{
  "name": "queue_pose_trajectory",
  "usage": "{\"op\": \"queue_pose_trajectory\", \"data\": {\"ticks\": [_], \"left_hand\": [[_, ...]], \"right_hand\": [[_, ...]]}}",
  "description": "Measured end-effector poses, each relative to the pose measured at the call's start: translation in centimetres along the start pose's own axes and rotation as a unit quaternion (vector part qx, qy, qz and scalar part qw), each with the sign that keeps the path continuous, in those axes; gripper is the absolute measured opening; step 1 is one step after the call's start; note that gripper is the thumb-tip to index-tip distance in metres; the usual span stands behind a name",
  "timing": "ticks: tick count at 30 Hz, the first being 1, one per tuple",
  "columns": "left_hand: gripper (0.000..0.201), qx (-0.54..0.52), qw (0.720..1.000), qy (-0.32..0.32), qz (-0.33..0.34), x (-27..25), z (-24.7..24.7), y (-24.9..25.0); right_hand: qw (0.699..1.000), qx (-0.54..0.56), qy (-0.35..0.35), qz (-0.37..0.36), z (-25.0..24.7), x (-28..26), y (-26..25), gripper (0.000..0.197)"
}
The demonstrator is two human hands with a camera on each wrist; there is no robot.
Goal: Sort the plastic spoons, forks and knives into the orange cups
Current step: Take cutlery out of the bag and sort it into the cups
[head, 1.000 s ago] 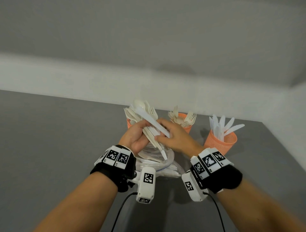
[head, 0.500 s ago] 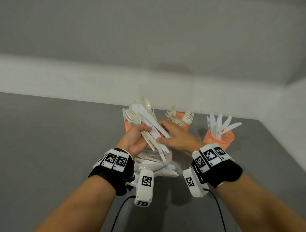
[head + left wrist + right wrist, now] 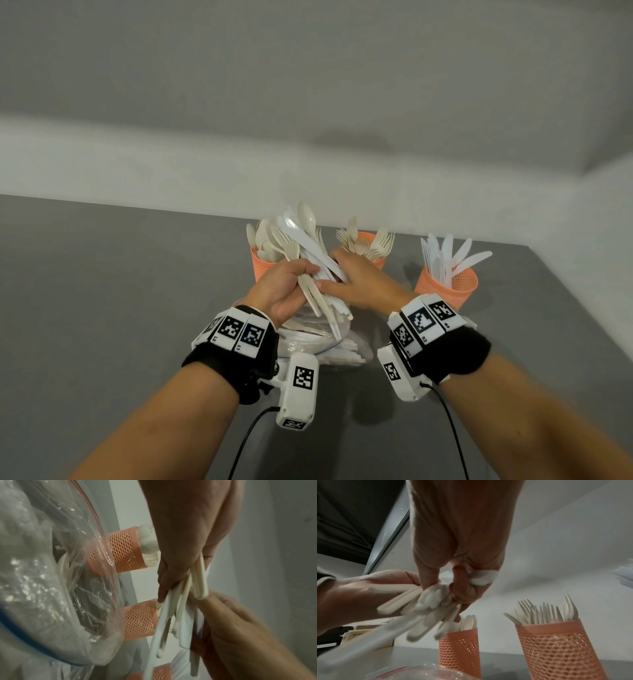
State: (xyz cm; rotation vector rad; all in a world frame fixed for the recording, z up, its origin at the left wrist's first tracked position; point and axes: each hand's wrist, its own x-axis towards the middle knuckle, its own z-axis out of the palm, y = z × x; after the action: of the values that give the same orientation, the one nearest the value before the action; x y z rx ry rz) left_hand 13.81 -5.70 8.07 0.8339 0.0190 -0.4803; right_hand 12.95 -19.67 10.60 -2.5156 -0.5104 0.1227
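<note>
My left hand (image 3: 298, 277) grips a mixed bundle of cutlery (image 3: 308, 253) by the handles, above a clear plastic bag (image 3: 308, 342). My right hand (image 3: 337, 272) meets it from the right and pinches a white knife (image 3: 308, 240) in the bundle. In the right wrist view the right hand's fingers (image 3: 462, 592) curl round white pieces. Three orange mesh cups stand behind: the spoon cup (image 3: 262, 267) on the left, the fork cup (image 3: 371, 240) in the middle, the knife cup (image 3: 448, 284) on the right.
The grey table (image 3: 120, 291) ends at a white wall behind the cups and at an edge to the right of the knife cup. More cutlery lies inside the bag (image 3: 51, 574), right below my wrists. A box (image 3: 368, 635) stands off to the left.
Both hands stay together at the bundle. The bundle has tilted a little more upright, and a spoon bowl now sticks out at its top.
</note>
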Motion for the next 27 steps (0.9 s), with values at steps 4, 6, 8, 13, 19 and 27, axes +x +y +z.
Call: {"op": "queue_pose_trajectory", "data": {"ticks": [4, 6, 8, 13, 19, 27], "left_hand": [[0.034, 0.000, 1.000, -0.005, 0.020, 0.2, 0.3, -0.3], [0.033, -0.002, 1.000, -0.007, 0.024, 0.2, 0.4, -0.6], [0.033, 0.000, 0.999, -0.001, 0.032, 0.4, 0.6, -0.8], [0.026, 0.017, 0.999, 0.007, 0.037, 1.0, 0.8, -1.2], [0.022, 0.050, 0.999, -0.016, 0.012, 1.2, 2.6, -1.6], [0.031, 0.024, 0.994, -0.078, -0.069, 1.4, 3.3, -2.5]], "right_hand": [[1.000, 0.000, -0.006, 0.011, -0.5, -0.2, 0.1, 0.018], [0.999, 0.021, -0.005, 0.024, -0.7, -0.5, 0.4, 0.020], [0.997, 0.067, -0.002, 0.039, -0.8, -0.5, 0.9, 0.026], [0.955, 0.288, -0.002, 0.063, -1.4, -1.4, 1.4, 0.019], [0.928, 0.363, 0.004, 0.081, -1.9, -2.0, 2.9, 0.031], [0.885, 0.447, -0.025, 0.125, -1.9, -2.9, 4.1, 0.013]]}}
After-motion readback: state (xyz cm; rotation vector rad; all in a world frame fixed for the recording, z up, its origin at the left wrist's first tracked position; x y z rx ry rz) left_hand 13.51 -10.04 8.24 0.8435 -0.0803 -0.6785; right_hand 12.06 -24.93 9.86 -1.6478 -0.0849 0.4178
